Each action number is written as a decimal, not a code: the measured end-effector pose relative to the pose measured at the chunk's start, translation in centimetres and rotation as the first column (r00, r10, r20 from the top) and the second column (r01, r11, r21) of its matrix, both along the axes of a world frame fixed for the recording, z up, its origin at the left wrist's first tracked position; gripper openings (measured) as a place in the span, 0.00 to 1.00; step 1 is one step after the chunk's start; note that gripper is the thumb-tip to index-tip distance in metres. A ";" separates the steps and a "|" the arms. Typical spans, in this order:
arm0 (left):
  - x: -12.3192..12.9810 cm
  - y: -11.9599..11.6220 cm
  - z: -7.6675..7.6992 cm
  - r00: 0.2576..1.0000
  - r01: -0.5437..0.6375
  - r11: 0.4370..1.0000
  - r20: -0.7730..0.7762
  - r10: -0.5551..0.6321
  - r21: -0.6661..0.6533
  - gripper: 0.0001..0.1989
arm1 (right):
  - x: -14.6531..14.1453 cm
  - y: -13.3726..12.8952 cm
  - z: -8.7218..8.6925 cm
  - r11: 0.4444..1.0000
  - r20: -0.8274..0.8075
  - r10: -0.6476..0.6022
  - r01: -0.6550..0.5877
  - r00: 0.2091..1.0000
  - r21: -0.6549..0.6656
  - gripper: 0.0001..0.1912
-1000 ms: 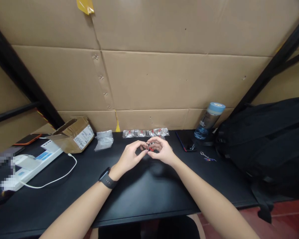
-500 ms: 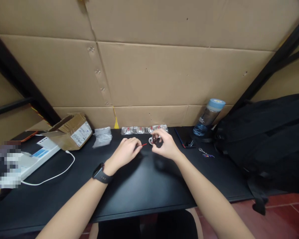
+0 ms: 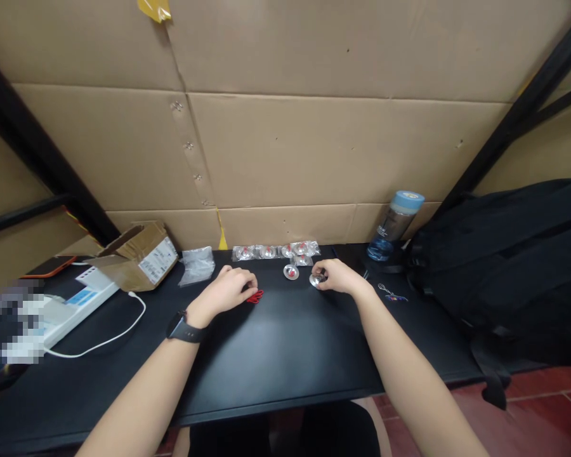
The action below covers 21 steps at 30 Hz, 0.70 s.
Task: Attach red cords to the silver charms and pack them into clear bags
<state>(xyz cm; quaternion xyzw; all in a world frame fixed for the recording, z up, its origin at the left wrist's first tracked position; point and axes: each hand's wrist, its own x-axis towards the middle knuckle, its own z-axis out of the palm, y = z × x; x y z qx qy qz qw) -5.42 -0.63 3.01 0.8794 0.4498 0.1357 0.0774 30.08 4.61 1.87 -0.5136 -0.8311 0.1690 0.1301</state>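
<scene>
Red cord (image 3: 255, 296) at left hand (image 3: 235, 287), grip unclear to me; right hand (image 3: 324, 279) pinches metal disc (image 3: 315, 280); unwrapped disc (image 3: 291, 272) between, wrapped discs (image 3: 268, 252) remaining beyond.

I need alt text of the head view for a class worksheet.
A person's right hand holds a shiny disc over a black table; the left hand is at some red cord. Plastic-wrapped discs lie behind, before a cardboard wall.

Looped red cord (image 3: 255, 296); loose silvery discs (image 3: 291, 272)
</scene>
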 end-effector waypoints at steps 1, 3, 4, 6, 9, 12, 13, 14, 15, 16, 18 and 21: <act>0.0 0.0 0.0 1.000 0.010 1.000 0.007 -0.010 0.000 0.10 | -0.1 0.1 -0.1 1.000 0.007 0.014 -0.014 1.000 0.016 0.16; 0.1 -0.1 0.1 0.999 0.034 0.999 0.020 -0.034 -0.002 0.11 | -0.5 0.1 -0.3 0.995 -0.016 0.051 -0.050 0.999 0.083 0.18; 0.2 -0.1 0.2 0.999 0.043 0.999 0.024 -0.043 -0.003 0.11 | -0.9 0.0 -0.4 0.990 -0.043 0.076 -0.070 0.996 0.126 0.19; 0.4 -0.2 0.2 0.998 0.051 0.999 0.028 -0.051 -0.005 0.11 | -2.1 -0.4 -0.6 0.971 -0.110 0.124 -0.098 0.986 0.218 0.20; 0.9 -0.4 0.1 0.997 0.073 0.997 0.025 -0.072 -0.013 0.11 | -4.7 -1.2 -1.2 0.946 -0.102 0.167 -0.130 0.981 0.298 0.26; 1.4 -0.5 -0.1 0.992 0.122 0.992 0.031 -0.121 -0.010 0.10 | -7.0 -1.8 -1.9 0.949 -0.002 0.142 -0.135 0.990 0.284 0.30; 1.6 -0.5 -0.1 0.991 0.133 0.991 0.035 -0.132 -0.001 0.10 | -7.5 -1.8 -2.1 0.950 0.024 0.139 -0.140 0.990 0.278 0.29; 1.8 -0.6 -0.1 0.990 0.138 0.990 0.043 -0.138 0.012 0.10 | -7.9 -1.8 -2.2 0.950 0.043 0.147 -0.153 0.988 0.271 0.27; 1.9 -0.6 0.0 0.989 0.139 0.990 0.052 -0.140 0.023 0.10 | -8.0 -1.7 -2.3 0.949 0.052 0.158 -0.166 0.986 0.266 0.26; 2.0 -0.7 0.0 0.988 0.139 0.990 0.063 -0.140 0.033 0.10 | -8.1 -1.6 -2.4 0.948 0.051 0.169 -0.177 0.984 0.265 0.24; 2.1 -0.8 0.2 0.986 0.136 0.990 0.087 -0.139 0.044 0.10 | -7.9 -1.3 -2.3 0.946 0.021 0.191 -0.190 0.981 0.262 0.21; 2.1 -0.8 0.3 0.983 0.134 0.990 0.116 -0.139 0.048 0.11 | -7.1 -1.4 -1.7 0.947 -0.056 0.199 -0.177 0.978 0.266 0.20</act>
